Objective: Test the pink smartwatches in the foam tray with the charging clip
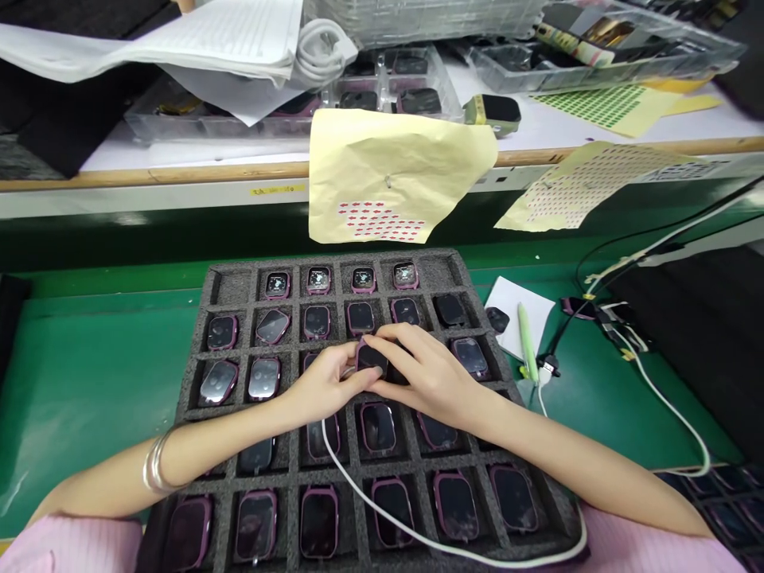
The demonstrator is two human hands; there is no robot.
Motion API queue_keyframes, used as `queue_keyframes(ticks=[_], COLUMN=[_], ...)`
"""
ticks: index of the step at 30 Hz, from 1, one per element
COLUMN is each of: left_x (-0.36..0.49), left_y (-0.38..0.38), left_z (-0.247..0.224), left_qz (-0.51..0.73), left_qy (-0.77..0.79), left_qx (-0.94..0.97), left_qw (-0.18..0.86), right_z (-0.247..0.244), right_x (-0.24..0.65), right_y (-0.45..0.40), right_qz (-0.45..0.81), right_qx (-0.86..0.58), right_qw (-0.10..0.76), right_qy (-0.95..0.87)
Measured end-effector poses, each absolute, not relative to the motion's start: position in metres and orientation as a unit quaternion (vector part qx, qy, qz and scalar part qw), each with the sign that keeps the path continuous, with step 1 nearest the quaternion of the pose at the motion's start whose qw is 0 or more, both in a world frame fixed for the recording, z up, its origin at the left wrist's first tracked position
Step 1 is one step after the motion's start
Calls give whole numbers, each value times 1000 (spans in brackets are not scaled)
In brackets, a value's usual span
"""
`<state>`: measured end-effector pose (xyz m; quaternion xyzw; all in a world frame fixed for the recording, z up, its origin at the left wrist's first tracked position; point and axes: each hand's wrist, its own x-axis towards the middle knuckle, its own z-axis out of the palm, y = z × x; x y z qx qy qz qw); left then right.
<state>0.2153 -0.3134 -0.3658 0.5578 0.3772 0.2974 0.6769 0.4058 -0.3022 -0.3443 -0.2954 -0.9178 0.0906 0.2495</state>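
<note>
A grey foam tray (352,469) with square compartments holds many purple-rimmed watch bodies, most with dark screens; several in the back row have lit screens. Above the tray's middle, my left hand (331,382) and my right hand (421,370) meet around one dark watch (371,358). My left fingers and thumb grip it from the left, while my right fingers press on its top and right side. A white cable (358,497) runs from beneath my left hand across the tray's front to the right.
A shelf edge (196,173) crosses behind the tray, with yellow sticker sheets (394,159) hanging down. Above are papers, clear trays and a green watch (498,111). Right of the tray lie a white note (507,306), a green pen (527,338) and cables.
</note>
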Motion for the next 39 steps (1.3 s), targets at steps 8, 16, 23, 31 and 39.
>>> queue_keyframes(ticks=[8, 16, 23, 31, 39], left_x=[214, 214, 214, 211, 212], left_y=[-314, -314, -316, -317, -318], left_z=[-366, -364, -367, -363, -365], left_qz=[281, 267, 269, 202, 207], left_qy=[380, 390, 381, 362, 373], left_qx=[556, 560, 572, 559, 557], left_qw=[683, 680, 675, 718, 712], right_z=[-347, -345, -342, -330, -324], right_x=[410, 411, 412, 479, 515], right_y=[-301, -302, -305, -227, -217], right_qz=[175, 197, 198, 144, 115], right_qx=[-289, -297, -305, -446, -433], right_qw=[275, 277, 267, 336, 188], right_qy=[-900, -892, -892, -817, -874])
